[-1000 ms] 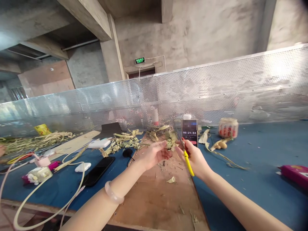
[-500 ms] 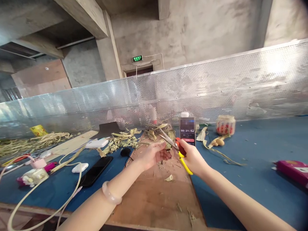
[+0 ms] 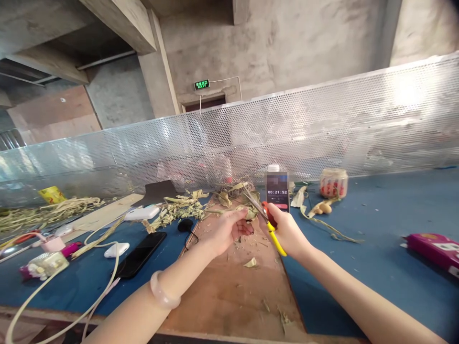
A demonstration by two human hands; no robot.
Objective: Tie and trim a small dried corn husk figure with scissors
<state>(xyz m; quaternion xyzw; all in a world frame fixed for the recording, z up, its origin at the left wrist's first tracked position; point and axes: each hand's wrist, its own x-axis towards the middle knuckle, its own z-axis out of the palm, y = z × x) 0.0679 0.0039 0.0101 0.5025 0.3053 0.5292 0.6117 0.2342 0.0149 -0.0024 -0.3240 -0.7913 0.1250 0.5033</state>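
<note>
2 bare hands meet above a brown board (image 3: 229, 296) as you hold a small piece of dried plant (image 3: 252, 215) at the tips of your left hand (image 3: 227, 230), its thumb and fingers curled around it and hiding part of it. Your right hand (image 3: 289, 230) grips a pair of scissors (image 3: 266, 219) by their red and yellow handles, the blades slanting up and to the left, just beside the plant; whether they touch it cannot be told. A pale bracelet (image 3: 163, 291) circles your left forearm. Beyond your right hand, a phone with a timer (image 3: 277, 192) stands upright, its screen reading 00:21:52, with a white cap (image 3: 273, 168) showing behind it. Dried stems and leaves (image 3: 234, 193) are heaped at the board's far end, and a greenish heap (image 3: 184, 210) lies just to its left, near a small black microphone (image 3: 185, 225). Scraps dot the board, among them a pale leaf bit (image 3: 250, 262). On the blue table (image 3: 333, 267), a black phone (image 3: 143, 255) lies flat to your left beside a small white case (image 3: 116, 250); to your right are a clear jar with red markings (image 3: 333, 183) and a magenta box (image 3: 432, 249). A perforated metal screen (image 3: 287, 129) runs behind the table, below a green EXIT sign (image 3: 201, 85).
</note>
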